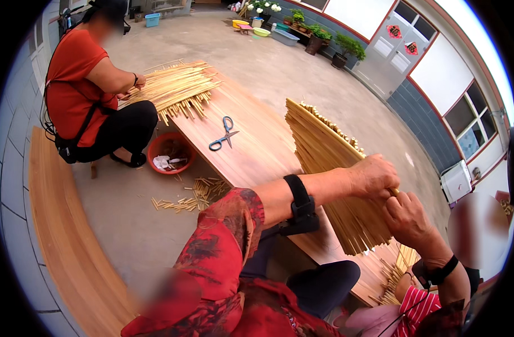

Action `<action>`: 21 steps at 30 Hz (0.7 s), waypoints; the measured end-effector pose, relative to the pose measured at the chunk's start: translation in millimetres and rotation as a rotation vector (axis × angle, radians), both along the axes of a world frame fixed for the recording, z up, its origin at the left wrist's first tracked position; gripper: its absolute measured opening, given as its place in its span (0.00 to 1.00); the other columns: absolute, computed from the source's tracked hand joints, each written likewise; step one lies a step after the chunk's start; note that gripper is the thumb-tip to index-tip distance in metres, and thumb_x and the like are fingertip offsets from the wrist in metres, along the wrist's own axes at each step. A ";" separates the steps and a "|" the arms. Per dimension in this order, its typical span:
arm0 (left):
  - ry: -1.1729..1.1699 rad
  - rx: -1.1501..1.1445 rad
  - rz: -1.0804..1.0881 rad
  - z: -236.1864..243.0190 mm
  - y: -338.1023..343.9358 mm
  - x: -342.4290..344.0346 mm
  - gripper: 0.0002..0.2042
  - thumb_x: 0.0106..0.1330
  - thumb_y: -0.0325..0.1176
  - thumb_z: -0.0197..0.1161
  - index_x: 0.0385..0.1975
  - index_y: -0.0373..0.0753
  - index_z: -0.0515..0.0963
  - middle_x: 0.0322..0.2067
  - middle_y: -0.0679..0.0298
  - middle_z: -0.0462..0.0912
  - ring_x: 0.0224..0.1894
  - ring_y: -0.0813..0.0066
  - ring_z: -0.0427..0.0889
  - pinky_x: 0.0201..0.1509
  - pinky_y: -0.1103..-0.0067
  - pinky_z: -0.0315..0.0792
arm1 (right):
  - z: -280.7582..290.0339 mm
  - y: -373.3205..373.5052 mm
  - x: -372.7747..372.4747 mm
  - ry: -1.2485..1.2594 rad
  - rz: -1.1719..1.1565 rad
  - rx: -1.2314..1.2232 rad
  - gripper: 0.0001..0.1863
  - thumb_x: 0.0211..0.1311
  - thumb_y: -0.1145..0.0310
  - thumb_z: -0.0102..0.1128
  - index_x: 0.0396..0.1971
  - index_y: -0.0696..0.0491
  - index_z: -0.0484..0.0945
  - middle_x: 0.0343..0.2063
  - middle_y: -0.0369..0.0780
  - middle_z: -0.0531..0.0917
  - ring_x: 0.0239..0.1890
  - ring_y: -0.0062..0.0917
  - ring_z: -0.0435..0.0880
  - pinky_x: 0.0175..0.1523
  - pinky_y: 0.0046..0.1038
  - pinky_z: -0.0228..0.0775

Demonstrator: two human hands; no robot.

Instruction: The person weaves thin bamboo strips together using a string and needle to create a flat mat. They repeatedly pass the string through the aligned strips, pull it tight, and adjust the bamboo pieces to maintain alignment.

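A mat of straw-coloured stalks (335, 163), laid side by side, stands tilted on the wooden table in front of me. My left hand (374, 177) is closed at its right side, with the forearm crossing in front of it. Just below, my right hand (410, 218) is closed too, its fingers nearly touching the left ones. The end of a stalk (393, 192) shows between the two hands; the rest of it is hidden by the fingers. Scissors with blue handles (225, 135) lie spread on the table, left of the mat.
At the table's (251, 135) far end, a person in red (80, 78) handles a pile of stalks (181, 87). A red basin (171, 153) and cut stalk pieces (198, 194) are on the floor. More stalks (394, 278) and another person's striped sleeve (420, 306) are at lower right.
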State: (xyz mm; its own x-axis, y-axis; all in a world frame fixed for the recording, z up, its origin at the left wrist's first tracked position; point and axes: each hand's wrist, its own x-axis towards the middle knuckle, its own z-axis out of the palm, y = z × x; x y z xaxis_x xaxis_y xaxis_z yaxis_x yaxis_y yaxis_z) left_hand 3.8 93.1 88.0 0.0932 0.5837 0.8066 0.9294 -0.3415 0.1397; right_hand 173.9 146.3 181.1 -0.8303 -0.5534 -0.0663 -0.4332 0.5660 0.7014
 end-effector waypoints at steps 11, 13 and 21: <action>-0.229 0.029 0.091 -1.0 -11.0 -29.4 0.11 0.58 0.36 0.67 0.31 0.38 0.73 0.32 0.56 0.79 0.38 0.52 0.79 0.41 0.63 0.73 | -15.8 -48.4 14.1 -0.091 0.155 -1.111 0.03 0.60 0.79 0.58 0.33 0.57 0.76 0.32 0.39 0.80 0.35 0.29 0.82 0.45 0.30 0.77; -0.239 -0.092 0.132 -4.1 -16.3 -28.8 0.11 0.60 0.34 0.66 0.35 0.37 0.73 0.34 0.54 0.79 0.38 0.51 0.79 0.41 0.62 0.73 | -24.5 -49.0 23.7 -0.250 -0.120 -1.443 0.01 0.64 0.79 0.56 0.34 0.57 0.75 0.27 0.38 0.80 0.29 0.25 0.81 0.37 0.26 0.76; -0.067 -0.030 0.185 -45.4 -15.8 -8.5 0.16 0.59 0.31 0.66 0.45 0.34 0.73 0.35 0.52 0.82 0.39 0.51 0.82 0.43 0.64 0.75 | -163.6 -20.8 138.8 0.224 -0.583 -1.890 0.07 0.66 0.71 0.57 0.30 0.56 0.78 0.23 0.30 0.74 0.23 0.11 0.67 0.30 0.16 0.60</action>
State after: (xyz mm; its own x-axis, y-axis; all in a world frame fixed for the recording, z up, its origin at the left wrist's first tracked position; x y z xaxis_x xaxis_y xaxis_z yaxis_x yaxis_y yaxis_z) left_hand -4.7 77.3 42.6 -0.0714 0.6099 0.7892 0.9642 -0.1604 0.2112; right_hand 312.7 125.5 17.5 -0.8127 0.5084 0.2845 0.0401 0.5359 -0.8433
